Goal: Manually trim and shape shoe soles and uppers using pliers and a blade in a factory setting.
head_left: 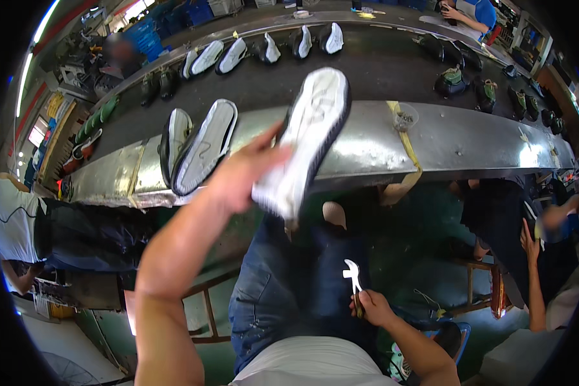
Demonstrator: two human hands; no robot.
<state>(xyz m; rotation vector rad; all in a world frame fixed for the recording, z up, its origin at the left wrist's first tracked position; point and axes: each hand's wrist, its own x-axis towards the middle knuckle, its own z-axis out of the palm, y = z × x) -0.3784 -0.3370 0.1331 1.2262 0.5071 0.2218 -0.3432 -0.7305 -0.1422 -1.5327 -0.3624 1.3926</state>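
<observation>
My left hand grips a shoe upper on its last, turned bottom up and tilted above the bench's near edge. Its underside is white with a dark rim. Two similar shoes, one pale-bottomed and one darker-sided, lie bottom up on the metal ledge left of that hand. Low over my right thigh, my right hand is closed round the handles of lasting pincers, with a bright hooked head and a hammer-like stub.
A metal-edged bench curves across in front of me, bearing a small clear cup. More bottom-up shoes stand in a far row, and dark shoes at the right. People sit on both sides; a wooden stool stands right.
</observation>
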